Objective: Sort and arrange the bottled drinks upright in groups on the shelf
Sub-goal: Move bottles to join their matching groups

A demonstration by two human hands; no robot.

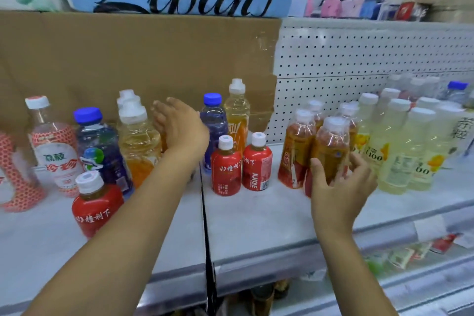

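Left forearm [123,226] extends over the shelf [256,218]. The left hand [180,128] is flat, fingers straight and together, holding nothing, just beside the yellow-orange bottles [138,141]. Right hand [338,187] — thumb and fingers curled round the front amber tea bottle [331,146], which stands upright in its group.

— What can't you make out on your feed?
— Left of the shelf seam [204,213], the red-netted bottle [15,174] is cut off by the frame edge, and the left hand [179,128] covers most of an orange bottle [164,142] behind it.
— Right of the seam?
— The right hand [338,187] hides the foot of the front tea bottle [331,146], and its fingertips [357,163] smear. Far right of the seam I see back-row bottles [415,84] blurring together; the rail tags [431,228] below I can't read.
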